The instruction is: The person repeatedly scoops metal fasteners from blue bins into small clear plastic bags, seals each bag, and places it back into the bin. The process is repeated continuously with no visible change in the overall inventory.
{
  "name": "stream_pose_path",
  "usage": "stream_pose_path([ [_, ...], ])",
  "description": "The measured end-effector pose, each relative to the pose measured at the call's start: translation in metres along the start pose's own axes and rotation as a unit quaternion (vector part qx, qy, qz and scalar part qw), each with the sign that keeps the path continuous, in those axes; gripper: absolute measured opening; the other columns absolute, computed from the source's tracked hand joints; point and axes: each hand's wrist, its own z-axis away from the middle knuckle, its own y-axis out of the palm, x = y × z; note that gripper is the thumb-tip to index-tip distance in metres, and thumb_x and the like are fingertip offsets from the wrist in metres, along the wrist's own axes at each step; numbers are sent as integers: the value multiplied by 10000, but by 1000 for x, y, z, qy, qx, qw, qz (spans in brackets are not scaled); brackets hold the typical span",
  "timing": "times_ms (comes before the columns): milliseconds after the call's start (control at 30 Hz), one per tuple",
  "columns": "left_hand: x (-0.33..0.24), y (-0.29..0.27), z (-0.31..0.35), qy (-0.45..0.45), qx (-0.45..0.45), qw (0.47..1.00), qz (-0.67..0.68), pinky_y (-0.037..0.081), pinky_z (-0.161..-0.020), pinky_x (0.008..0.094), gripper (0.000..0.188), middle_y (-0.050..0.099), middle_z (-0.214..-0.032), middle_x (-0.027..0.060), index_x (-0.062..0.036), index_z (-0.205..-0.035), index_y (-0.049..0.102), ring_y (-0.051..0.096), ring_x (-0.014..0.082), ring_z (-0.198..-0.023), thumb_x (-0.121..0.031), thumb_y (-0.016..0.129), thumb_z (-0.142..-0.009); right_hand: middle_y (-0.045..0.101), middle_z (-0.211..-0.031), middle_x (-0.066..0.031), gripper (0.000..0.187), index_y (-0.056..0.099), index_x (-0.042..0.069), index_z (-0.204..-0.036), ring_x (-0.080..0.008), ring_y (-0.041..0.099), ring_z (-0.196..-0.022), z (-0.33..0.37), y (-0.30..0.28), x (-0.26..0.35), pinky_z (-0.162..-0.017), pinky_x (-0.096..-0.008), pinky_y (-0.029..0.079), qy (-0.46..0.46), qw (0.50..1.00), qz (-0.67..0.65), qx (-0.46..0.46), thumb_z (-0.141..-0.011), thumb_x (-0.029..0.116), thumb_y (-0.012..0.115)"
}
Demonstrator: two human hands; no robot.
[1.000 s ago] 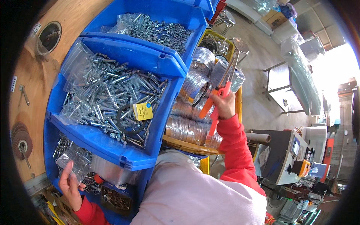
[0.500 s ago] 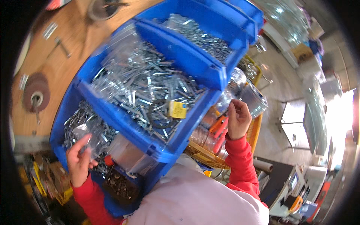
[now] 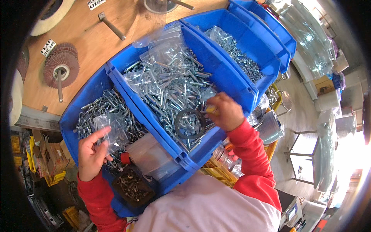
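Note:
My left hand (image 3: 92,156) pinches a small clear plastic bag (image 3: 113,133) between thumb and fingers, over the left compartment of a blue bin. Beneath the bag lie metal hooks (image 3: 101,106). My right hand (image 3: 226,112) is at the right side of the middle compartment, its fingers closed and pointing down-left. They cover most of a yellow label (image 3: 211,110); what they grip is hidden. Just left of them a dark flat ring (image 3: 190,123) lies on loose metal bolts (image 3: 170,91). Empty-looking clear bags (image 3: 164,50) rest at the back of that compartment.
Another blue bin (image 3: 266,42) holds small metal parts. A stack of clear bags (image 3: 150,154) and a brown tray of small parts (image 3: 132,185) sit near me. Discs (image 3: 62,65) hang on a wooden board. A yellow crate (image 3: 220,170) stands right of the bins.
My right hand has moved left, from beside the bins into the middle compartment, over the yellow label. My left hand still holds the bag. The whole view has shifted.

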Motion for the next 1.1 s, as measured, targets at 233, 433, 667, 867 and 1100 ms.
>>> stream_pose_path([
  [233,-3,3,-3,-15,-2,1000,-9,465,-472,204,342,724,-899,49,6,-1297,667,623,62,-545,-60,616,-965,639,-1181,-99,422,695,145,-1124,-336,653,-1090,-4,-1,-24,-879,-450,559,-49,989,-77,-116,-732,185,846],
  [433,-5,1,-3,-16,5,1000,-8,468,-474,205,341,725,-899,45,8,-1298,663,630,67,-549,-64,621,-968,596,-1296,-138,525,692,147,-1191,-367,608,-1175,2,12,-23,-927,-477,535,25,997,17,-74,-708,243,874],
  [667,-6,2,-2,-8,6,1000,-7,469,-479,205,341,724,-883,43,7,-1297,664,630,68,-548,-68,624,-967,554,-1374,-161,708,654,153,-1268,-381,553,-1251,20,25,37,-1032,-525,454,-129,991,18,-29,-644,390,891],
  [867,-2,1,-1,-11,10,1000,-19,456,-471,204,341,725,-877,41,0,-1299,666,630,69,-545,-78,620,-970,591,-1144,-135,677,571,156,-1337,-368,627,-1032,-2,30,30,-906,-530,517,-66,997,1,27,-697,161,791],
  [1100,2,0,-2,-8,2,1000,-19,445,-473,200,345,722,-885,30,-13,-1307,664,630,63,-554,-99,628,-975,597,-1205,-135,510,637,51,-1223,-380,578,-1101,17,-3,34,-938,-507,461,-38,968,48,-244,-733,89,771],
])
